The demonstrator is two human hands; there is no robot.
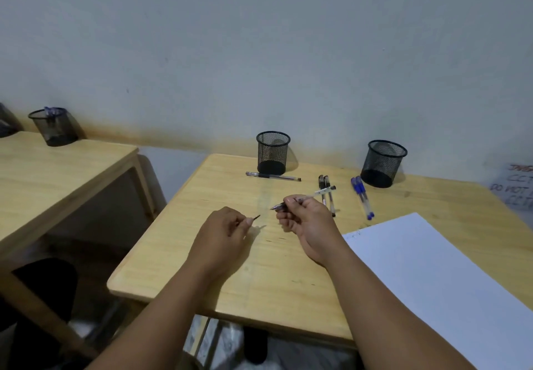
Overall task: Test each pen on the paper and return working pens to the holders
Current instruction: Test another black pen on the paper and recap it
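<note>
While the white sheet of paper (pixel 427 277) lies near and right on the pale wooden desk (pixel 202 268), the clear-barrelled black pen (pixel 305 197) sits pinched in the curled right hand (pixel 302 219), long axis running left-near to right-far, tip leftward. The left hand (pixel 222 228) pinches its small dark cap (pixel 256 217) just left of that tip. The paper lies nearer the right hand.

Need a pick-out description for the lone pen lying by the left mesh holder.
Start at the wooden desk under the hands, then the left mesh holder at its far edge. The pen lies crosswise at that holder's base, alone; the other loose pens lie in pairs further right.
</note>
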